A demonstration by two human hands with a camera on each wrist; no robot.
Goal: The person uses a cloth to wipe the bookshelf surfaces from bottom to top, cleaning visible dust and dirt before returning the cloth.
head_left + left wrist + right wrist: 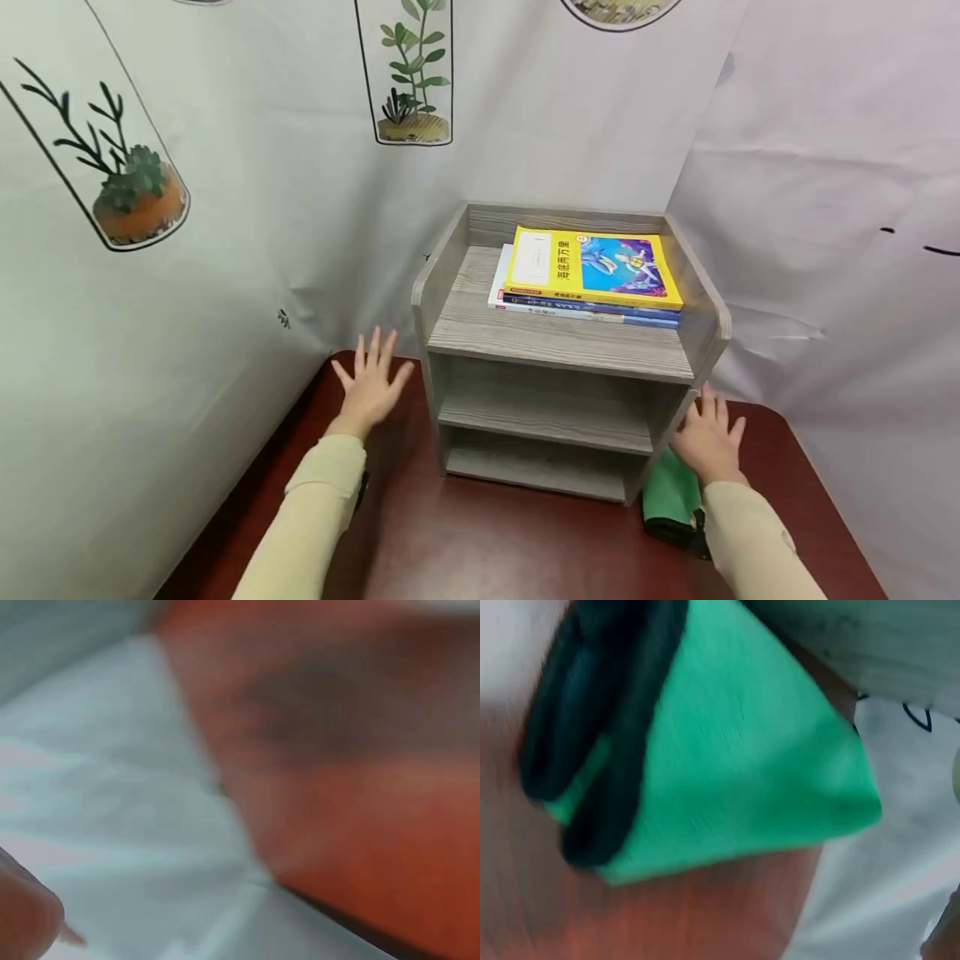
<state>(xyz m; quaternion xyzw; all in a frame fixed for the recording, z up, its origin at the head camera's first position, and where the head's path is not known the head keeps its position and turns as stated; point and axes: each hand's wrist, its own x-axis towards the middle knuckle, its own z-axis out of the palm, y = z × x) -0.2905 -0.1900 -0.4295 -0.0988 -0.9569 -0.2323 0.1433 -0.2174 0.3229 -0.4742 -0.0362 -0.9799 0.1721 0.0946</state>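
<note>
A small grey wood-grain shelf stands on a dark red table. On its top board lies a stack of books, a yellow book uppermost. To the shelf's left, my left hand is held with fingers spread, holding nothing. My right hand is beside the shelf's right side, fingers extended; whether it touches the shelf I cannot tell. Below it sits a folded green cloth with a dark edge, partly hidden by the hand in the head view. The left wrist view is blurred and shows only part of a finger.
White sheeting printed with potted plants encloses the table at the back and sides. Two lower compartments of the shelf face forward. The sheeting meets the table's left edge close to the left arm.
</note>
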